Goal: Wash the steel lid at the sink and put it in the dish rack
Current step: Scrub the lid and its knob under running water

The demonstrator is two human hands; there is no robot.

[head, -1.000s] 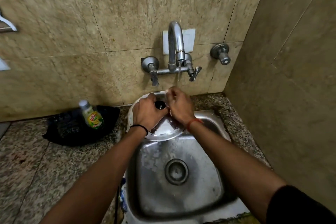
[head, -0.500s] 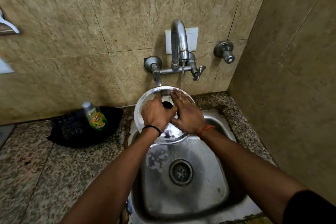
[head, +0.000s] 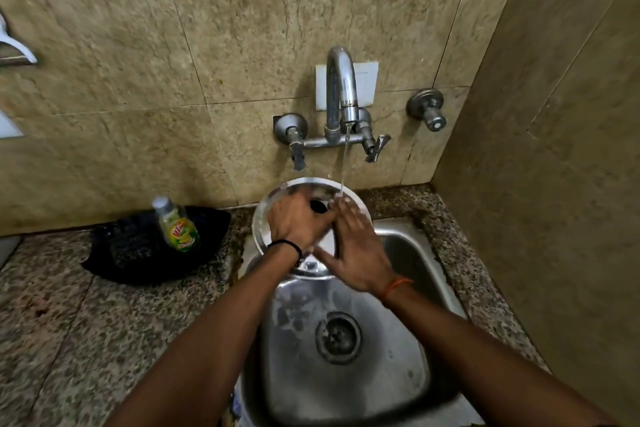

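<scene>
Rinsing steel lid (head: 304, 192) over sink (head: 408, 253): left hand (head: 298, 224) grips its knob, right hand (head: 353, 250) rubs flat-fingered. Rotate under the stream (rim too); rack not visible.

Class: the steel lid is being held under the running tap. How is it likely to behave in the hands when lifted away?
The steel lid is wet under the water stream, so its smooth face is probably slippery. It looks thin and rigid, likely light and unbending. The left hand seems to grip by the black knob, probably the surest hold; the right hand lies flat on it.
</scene>
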